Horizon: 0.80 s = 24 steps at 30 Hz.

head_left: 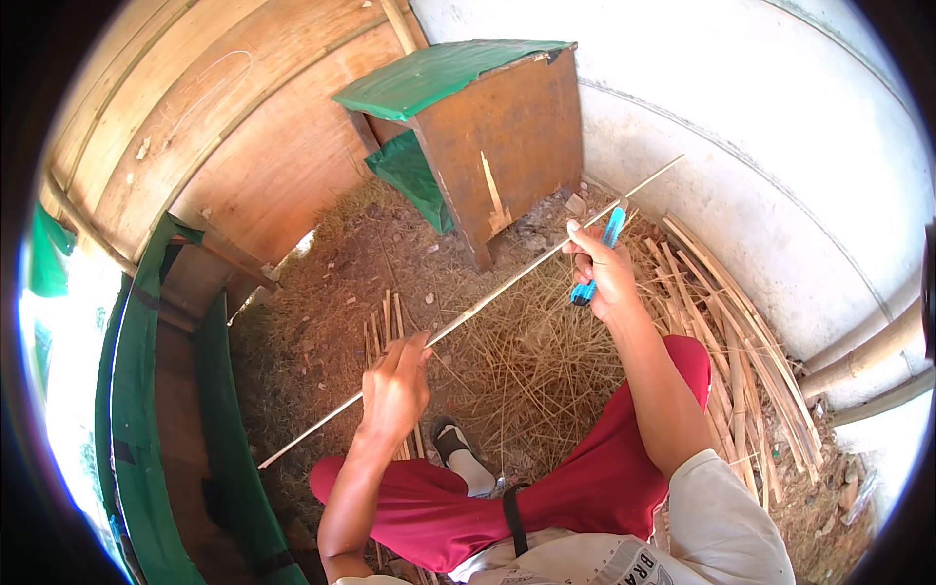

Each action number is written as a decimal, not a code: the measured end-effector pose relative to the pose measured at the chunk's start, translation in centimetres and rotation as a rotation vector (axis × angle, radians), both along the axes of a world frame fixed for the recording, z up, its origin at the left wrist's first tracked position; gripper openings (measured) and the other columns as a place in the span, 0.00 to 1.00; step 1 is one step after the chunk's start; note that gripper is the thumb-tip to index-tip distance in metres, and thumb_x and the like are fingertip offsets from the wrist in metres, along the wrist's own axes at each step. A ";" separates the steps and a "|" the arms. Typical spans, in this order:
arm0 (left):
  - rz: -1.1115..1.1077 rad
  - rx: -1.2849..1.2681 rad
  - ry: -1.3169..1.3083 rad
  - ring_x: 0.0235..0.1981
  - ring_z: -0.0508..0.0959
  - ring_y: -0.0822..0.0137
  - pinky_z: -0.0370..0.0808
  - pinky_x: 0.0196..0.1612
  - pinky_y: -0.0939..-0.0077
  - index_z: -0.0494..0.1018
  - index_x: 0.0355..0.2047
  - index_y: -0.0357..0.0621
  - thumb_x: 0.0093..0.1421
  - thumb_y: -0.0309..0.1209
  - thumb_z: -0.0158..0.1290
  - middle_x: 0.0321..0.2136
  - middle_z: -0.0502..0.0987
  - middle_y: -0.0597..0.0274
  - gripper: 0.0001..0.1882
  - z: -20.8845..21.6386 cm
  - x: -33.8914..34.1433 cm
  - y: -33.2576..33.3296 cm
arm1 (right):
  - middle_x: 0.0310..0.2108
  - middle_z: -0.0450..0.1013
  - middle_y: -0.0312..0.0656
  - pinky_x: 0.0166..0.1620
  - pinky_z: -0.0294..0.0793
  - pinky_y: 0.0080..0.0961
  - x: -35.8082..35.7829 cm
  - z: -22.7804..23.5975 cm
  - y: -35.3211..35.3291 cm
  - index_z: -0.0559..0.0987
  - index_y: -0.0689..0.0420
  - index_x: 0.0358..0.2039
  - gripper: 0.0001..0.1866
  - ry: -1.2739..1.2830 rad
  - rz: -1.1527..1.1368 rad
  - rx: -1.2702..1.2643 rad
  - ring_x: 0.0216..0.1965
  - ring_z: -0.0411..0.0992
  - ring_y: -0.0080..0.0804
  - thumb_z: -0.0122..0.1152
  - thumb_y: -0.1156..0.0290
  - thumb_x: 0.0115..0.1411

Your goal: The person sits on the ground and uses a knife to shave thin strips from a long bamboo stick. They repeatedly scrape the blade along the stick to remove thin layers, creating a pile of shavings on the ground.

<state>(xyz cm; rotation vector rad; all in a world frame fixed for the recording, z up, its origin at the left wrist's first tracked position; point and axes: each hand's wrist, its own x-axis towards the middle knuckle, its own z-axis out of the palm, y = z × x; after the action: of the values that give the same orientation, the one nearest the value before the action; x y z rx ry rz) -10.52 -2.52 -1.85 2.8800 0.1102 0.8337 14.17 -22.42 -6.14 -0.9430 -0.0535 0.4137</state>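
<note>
A long, thin bamboo strip runs slantwise before me, from the lower left up to the far right. My left hand is closed round its lower-left part. In my right hand is a blue utility knife, its handle angled upward and its tip end at the strip near the far end. The fingers of that hand are wrapped round the knife. Whether they also touch the strip I cannot tell.
Thin shavings cover the ground before my legs. Split bamboo slats lie at the right along the white wall; more strips lie by my left leg. A wooden desk with a green top stands ahead, green-covered furniture at left.
</note>
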 end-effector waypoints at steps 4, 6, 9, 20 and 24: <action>0.019 -0.022 0.087 0.31 0.82 0.45 0.79 0.30 0.57 0.74 0.45 0.36 0.61 0.20 0.54 0.33 0.80 0.45 0.12 0.0 -0.4 -0.6 | 0.27 0.77 0.38 0.20 0.56 0.14 -0.2 0.1 -0.1 0.73 0.51 0.31 0.14 -0.015 0.012 -0.036 0.15 0.58 0.12 0.71 0.61 0.58; 0.033 -0.035 0.109 0.29 0.82 0.44 0.78 0.29 0.56 0.73 0.45 0.36 0.62 0.21 0.53 0.32 0.80 0.44 0.11 -0.3 -0.6 -0.7 | 0.27 0.77 0.38 0.20 0.56 0.14 -0.4 0.3 0.0 0.74 0.53 0.32 0.13 -0.017 0.029 -0.040 0.15 0.58 0.12 0.70 0.62 0.59; 0.055 -0.067 0.172 0.27 0.81 0.43 0.77 0.26 0.55 0.72 0.44 0.36 0.65 0.23 0.51 0.29 0.79 0.43 0.08 -0.9 -1.3 -0.5 | 0.25 0.77 0.38 0.20 0.55 0.15 -0.9 0.2 0.3 0.77 0.56 0.35 0.12 -0.083 0.080 -0.053 0.16 0.59 0.13 0.70 0.63 0.59; 0.085 -1.050 0.612 0.16 0.70 0.74 0.69 0.20 0.75 0.70 0.42 0.37 0.75 0.35 0.39 0.20 0.71 0.65 0.14 -0.5 -3.0 -0.4 | 0.17 0.74 0.45 0.28 0.71 0.33 -2.9 -0.9 1.5 0.77 0.61 0.23 0.17 -0.736 0.186 -1.021 0.20 0.73 0.34 0.65 0.59 0.58; 0.153 -1.600 0.610 0.17 0.66 0.76 0.66 0.19 0.79 0.70 0.41 0.41 0.74 0.36 0.41 0.22 0.68 0.68 0.13 -2.1 -3.2 -0.3 | 0.16 0.74 0.46 0.27 0.77 0.35 -4.5 -2.3 2.4 0.82 0.60 0.25 0.12 -0.967 0.152 -1.056 0.18 0.75 0.40 0.63 0.64 0.57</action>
<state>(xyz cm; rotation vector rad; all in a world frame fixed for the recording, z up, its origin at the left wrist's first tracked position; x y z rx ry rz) -13.72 -2.84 -4.00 1.4461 0.6762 -0.2177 9.69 -20.01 -8.45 -2.1282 -0.8564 0.0551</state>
